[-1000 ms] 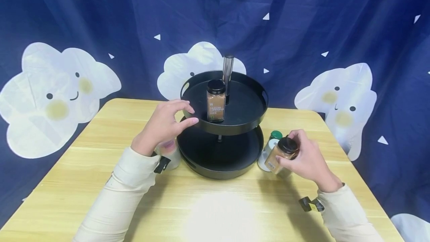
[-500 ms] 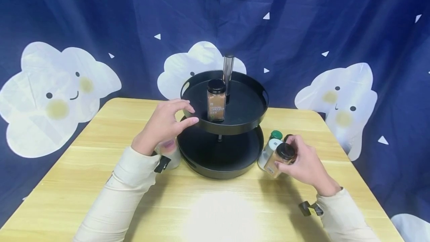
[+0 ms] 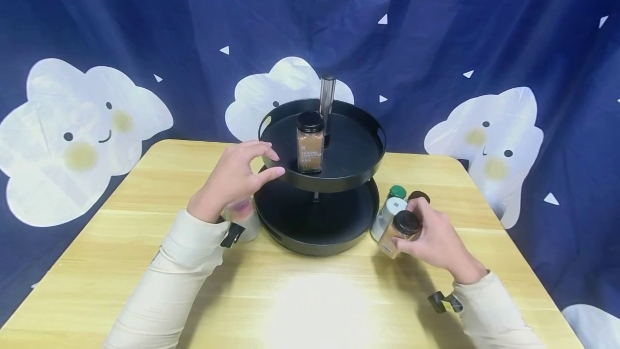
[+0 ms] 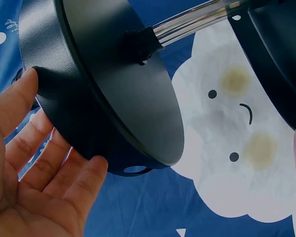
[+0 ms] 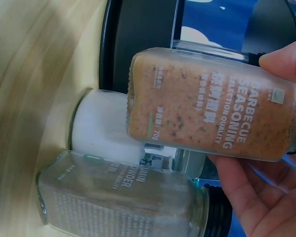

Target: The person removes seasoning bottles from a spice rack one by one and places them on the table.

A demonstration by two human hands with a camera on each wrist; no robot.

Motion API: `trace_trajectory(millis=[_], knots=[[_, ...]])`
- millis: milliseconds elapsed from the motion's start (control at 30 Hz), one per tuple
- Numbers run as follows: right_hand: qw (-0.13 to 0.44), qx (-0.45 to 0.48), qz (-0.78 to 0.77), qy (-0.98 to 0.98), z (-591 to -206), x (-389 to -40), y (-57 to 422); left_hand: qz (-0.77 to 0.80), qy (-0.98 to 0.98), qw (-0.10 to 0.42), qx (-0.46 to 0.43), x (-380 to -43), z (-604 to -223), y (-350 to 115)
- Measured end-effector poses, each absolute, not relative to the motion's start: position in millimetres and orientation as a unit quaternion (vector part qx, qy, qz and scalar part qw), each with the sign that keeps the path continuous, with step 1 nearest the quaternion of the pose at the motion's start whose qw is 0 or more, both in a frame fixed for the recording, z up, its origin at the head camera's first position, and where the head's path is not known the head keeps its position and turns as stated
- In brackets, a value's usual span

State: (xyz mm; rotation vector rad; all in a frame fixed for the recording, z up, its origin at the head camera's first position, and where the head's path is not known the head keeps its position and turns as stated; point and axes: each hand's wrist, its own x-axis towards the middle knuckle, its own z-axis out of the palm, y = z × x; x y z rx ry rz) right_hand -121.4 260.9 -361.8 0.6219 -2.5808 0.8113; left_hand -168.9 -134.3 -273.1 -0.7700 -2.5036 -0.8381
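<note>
My right hand (image 3: 438, 241) pinches a barbecue seasoning jar (image 5: 202, 108) near its black lid. The jar leans in the head view, held beside a white container (image 5: 103, 123) and a cumin powder jar (image 5: 123, 192). My left hand (image 3: 232, 182) is at the left of a black two-tier turntable; in the left wrist view its fingertips (image 4: 96, 168) touch the upper tray's outer wall (image 4: 71, 113). A ground cinnamon jar (image 3: 310, 147) with a black lid stands on the upper tray, in front of the clear post (image 3: 326, 98).
The lower tray (image 3: 315, 248) rests on the wooden table (image 3: 145, 198). A green-capped container (image 3: 397, 192) stands at its right. Behind my left wrist is a partly hidden clear container (image 3: 249, 225). A blue curtain (image 3: 271, 9) with clouds hangs behind.
My right hand has drawn the barbecue seasoning jar slightly left and nearer to me, so a black lid behind it shows. The left hand stays at the upper tray.
</note>
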Motion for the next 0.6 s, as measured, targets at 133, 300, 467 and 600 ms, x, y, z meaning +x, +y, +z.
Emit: trace_trajectory(millis=[133,300,467,600], knots=[[0.173,0.228,0.285,-0.915,-363,-120,259,-0.301,-0.892,0.196,-0.275,-169,-273,-134],[0.161,0.231,0.283,-0.917,-364,-118,256,-0.304,-0.889,0.199,-0.278,-170,-274,-134],[0.147,0.228,0.273,-0.923,-369,-119,256,-0.303,-0.891,0.196,-0.275,-170,-273,-134],[0.144,0.236,0.27,-0.923,-373,-118,255,-0.303,-0.891,0.196,-0.275,-170,-274,-135]])
